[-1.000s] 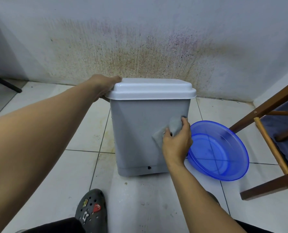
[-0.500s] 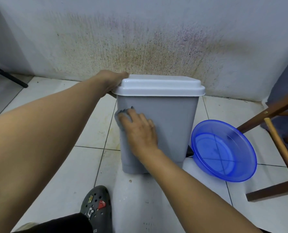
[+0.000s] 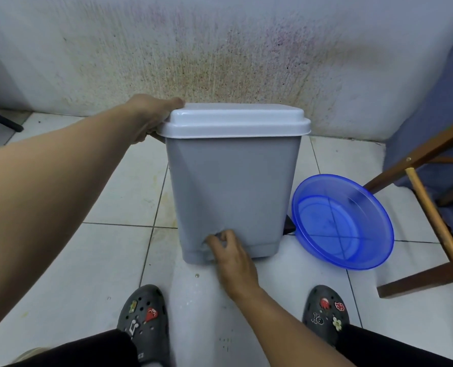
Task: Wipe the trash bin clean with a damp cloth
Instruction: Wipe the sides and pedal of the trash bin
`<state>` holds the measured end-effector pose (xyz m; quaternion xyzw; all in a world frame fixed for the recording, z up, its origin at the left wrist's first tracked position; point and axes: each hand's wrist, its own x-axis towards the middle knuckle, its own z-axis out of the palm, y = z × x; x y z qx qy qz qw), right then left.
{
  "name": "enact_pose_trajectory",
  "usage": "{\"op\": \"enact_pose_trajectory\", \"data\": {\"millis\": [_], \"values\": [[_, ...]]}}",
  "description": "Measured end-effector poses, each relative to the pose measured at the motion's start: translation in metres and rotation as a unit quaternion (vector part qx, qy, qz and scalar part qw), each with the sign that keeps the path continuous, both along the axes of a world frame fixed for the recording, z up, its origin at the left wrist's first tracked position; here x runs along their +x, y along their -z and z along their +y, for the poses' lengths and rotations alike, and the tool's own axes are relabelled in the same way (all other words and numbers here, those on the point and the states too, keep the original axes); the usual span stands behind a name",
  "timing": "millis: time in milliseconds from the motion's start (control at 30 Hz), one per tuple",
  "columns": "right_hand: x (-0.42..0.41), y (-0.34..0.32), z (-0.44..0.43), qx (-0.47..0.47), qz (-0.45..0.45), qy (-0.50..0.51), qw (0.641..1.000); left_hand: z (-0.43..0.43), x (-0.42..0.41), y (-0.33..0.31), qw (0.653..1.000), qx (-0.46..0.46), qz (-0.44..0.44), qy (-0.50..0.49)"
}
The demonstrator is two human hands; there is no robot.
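A grey trash bin [image 3: 233, 186] with a pale lid [image 3: 233, 119] stands on the tiled floor in front of me, close to a stained wall. My left hand [image 3: 151, 116] grips the lid's back left corner. My right hand [image 3: 230, 256] is low on the bin's front face, near its bottom left edge, pressing a grey cloth [image 3: 206, 247] against it. Most of the cloth is hidden under my fingers.
A blue plastic basin [image 3: 343, 221] with a little water sits on the floor right of the bin. A wooden chair frame [image 3: 429, 205] with blue fabric stands at the far right. My two grey clogs [image 3: 143, 316] are below the bin.
My right hand has slid the cloth from the bin's upper left front down to its bottom edge. My left hand stays on the lid.
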<state>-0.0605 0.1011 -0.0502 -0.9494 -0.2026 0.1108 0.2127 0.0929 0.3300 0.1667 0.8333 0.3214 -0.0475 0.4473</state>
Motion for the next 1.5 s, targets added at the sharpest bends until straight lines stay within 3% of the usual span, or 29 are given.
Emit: {"op": "enact_pose_trajectory", "data": {"millis": [133, 200, 267, 333, 400, 667, 833, 967, 1233, 1367, 1500], "values": [[0.002, 0.014, -0.037, 0.072, -0.012, 0.118, 0.99, 0.005, 0.004, 0.007, 1.0, -0.008, -0.01, -0.011], [0.003, 0.02, -0.053, 0.142, -0.002, 0.221, 0.965, 0.005, 0.005, 0.009, 1.0, -0.015, -0.015, -0.009], [0.007, 0.022, -0.068, 0.214, 0.009, 0.357, 0.909, 0.006, 0.005, 0.009, 1.0, -0.007, -0.013, -0.01], [0.017, 0.021, -0.083, 0.278, 0.059, 0.478, 0.831, 0.007, 0.005, 0.01, 1.0, -0.001, -0.008, -0.011], [0.031, 0.015, -0.089, 0.317, 0.101, 0.527, 0.782, 0.01, 0.006, 0.012, 1.0, 0.0, -0.005, -0.01], [0.109, -0.069, -0.073, 0.353, -0.001, 0.487, 0.799, 0.017, 0.011, 0.018, 1.0, -0.005, -0.003, -0.005], [0.115, -0.099, -0.061, 0.397, -0.032, 0.453, 0.798, 0.015, 0.005, 0.02, 1.0, 0.014, -0.006, 0.001], [0.095, -0.102, -0.056, 0.464, 0.009, 0.477, 0.746, 0.011, -0.015, 0.016, 0.998, 0.053, -0.017, 0.043], [0.063, -0.14, -0.049, 0.602, 0.119, 0.449, 0.649, 0.016, -0.067, 0.004, 0.99, 0.044, -0.014, 0.134], [0.05, -0.163, -0.056, 0.617, 0.183, 0.428, 0.634, 0.011, -0.086, -0.003, 0.983, 0.094, 0.028, 0.157], [0.041, -0.168, -0.058, 0.596, 0.264, 0.389, 0.652, 0.003, -0.097, -0.013, 0.947, 0.217, 0.099, 0.213]]}}
